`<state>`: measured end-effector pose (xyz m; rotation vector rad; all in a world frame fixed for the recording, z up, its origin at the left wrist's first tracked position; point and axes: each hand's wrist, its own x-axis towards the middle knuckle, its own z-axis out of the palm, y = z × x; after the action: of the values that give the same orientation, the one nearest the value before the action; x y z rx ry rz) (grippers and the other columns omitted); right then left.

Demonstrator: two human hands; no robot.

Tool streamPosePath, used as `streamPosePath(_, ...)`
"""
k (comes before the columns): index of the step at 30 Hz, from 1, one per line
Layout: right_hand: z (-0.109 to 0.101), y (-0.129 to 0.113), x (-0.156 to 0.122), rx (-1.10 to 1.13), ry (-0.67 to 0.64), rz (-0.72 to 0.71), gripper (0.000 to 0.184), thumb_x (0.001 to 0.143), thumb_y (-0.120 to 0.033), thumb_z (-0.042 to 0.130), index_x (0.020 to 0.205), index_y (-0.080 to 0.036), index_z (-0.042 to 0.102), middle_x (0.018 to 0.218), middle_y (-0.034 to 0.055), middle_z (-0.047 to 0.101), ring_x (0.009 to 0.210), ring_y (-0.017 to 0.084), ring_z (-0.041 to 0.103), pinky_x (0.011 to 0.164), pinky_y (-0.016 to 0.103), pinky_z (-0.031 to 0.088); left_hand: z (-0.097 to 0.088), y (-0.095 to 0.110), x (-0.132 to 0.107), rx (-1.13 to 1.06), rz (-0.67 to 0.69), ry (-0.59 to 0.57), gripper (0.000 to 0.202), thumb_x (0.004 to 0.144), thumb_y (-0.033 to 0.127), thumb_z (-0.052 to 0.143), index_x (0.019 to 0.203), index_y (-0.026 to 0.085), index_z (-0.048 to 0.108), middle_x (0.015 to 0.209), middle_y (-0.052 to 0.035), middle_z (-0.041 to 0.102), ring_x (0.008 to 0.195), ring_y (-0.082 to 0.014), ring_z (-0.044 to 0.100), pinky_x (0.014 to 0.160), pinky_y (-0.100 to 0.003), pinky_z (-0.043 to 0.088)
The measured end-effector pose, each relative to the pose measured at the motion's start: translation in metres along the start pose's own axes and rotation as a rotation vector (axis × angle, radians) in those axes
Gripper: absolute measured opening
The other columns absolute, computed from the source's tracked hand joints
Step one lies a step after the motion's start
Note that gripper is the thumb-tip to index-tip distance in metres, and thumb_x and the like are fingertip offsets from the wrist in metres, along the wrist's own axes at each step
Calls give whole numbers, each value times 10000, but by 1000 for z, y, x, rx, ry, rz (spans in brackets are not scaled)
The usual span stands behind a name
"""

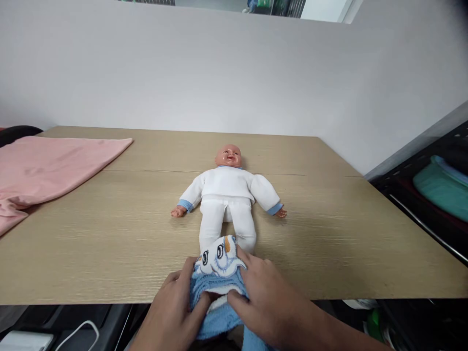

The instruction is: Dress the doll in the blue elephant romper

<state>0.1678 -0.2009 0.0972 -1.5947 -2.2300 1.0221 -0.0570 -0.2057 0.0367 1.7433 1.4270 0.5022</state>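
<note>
A baby doll (pixel 228 183) in a white top and white trousers with blue cuffs lies on its back, its head toward the wall. Over its lower legs is a fluffy blue cloth garment (pixel 219 326) with a white patch of embroidered eyes. My left hand (pixel 175 302) grips the left edge of the garment, thumb tucked in at its opening. On the opposite edge, my right hand (pixel 266 292) pinches the cloth between thumb and fingers. The doll's feet are hidden by the garment and my hands.
The wooden table (pixel 109 243) ends just in front of me, against a pale wall (pixel 219 73) at the back. A pink cloth (pixel 62 165) lies at the left. Dark shelving with a green cloth item (pixel 442 187) stands at the right. A white cable (pixel 82 326) shows below the edge.
</note>
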Motion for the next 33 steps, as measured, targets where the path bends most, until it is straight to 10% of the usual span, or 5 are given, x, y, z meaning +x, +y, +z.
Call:
streamPosePath(7,29,8,5,-159,-93,92,612,922,-287,563,1509,-119,594,1459,228,656,1216,416,707,1030,553,578,18,-29,8,263,65,92,462,847,268,662,1306,216,680,1261,-162,785,1235,-435,675,1122,-656,456)
streamPosePath(17,36,34,2,87,52,62,913,685,-117,608,1590,-146,488,1391,166,715,1278,344,696,1080,446,575,16,-41,5,-305,172,49,598,898,172,646,1483,266,563,1526,-132,620,1392,-346,598,1181,-504,504)
streamPosePath(24,35,45,5,187,173,-129,654,814,-139,715,1455,-197,594,1350,128,744,1222,302,712,1068,428,568,14,-53,13,-359,244,41,649,935,169,692,1546,314,527,1664,-110,473,1557,-350,433,1290,-484,402)
streamPosePath(29,25,45,16,91,217,-270,423,838,-133,735,1256,-176,684,1169,113,734,1154,302,657,1011,454,573,0,-45,32,-423,263,-18,465,935,263,761,1391,243,666,1414,-129,674,1274,-322,646,1074,-400,564)
streamPosePath(33,9,48,26,77,207,-387,388,877,-160,762,1259,-206,704,1399,117,662,1316,293,601,1130,450,513,-14,-35,52,-342,311,-74,276,859,310,872,1067,193,734,1082,-73,716,1006,-245,667,890,-309,555)
